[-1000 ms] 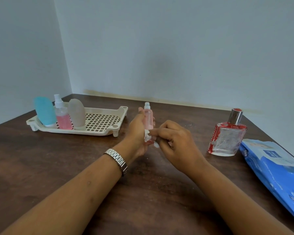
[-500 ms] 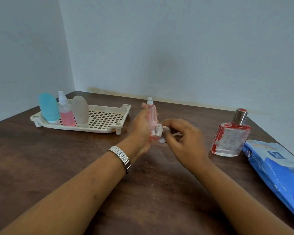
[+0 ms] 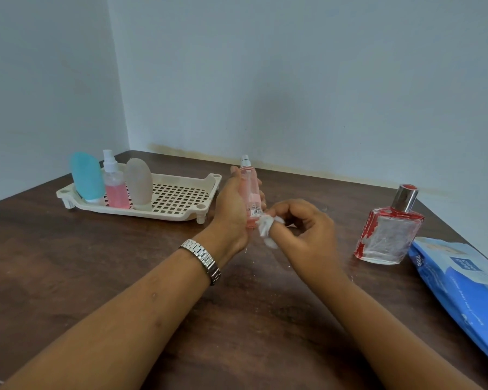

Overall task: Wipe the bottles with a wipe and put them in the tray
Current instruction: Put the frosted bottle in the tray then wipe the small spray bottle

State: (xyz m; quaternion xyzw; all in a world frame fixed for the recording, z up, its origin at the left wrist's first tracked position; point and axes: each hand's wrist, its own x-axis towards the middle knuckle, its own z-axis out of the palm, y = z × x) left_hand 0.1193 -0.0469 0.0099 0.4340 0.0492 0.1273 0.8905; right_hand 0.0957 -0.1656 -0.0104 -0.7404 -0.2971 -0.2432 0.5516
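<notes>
Above the table (image 3: 68, 263), the left hand (image 3: 231, 209) grips a pink bottle (image 3: 250, 190) upright; the right hand (image 3: 304, 235) pinches a wipe (image 3: 266, 229) against its base. Beside them stands the tray (image 3: 178, 212).

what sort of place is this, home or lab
Likely a plain room at home, though that is a guess: a dark wooden table set in a corner of bare pale walls, a cream tray holding a pink spray bottle, and a blue wipes pack.

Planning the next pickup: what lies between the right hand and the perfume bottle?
Head view: only bare table between the right hand and perfume bottle.
</notes>
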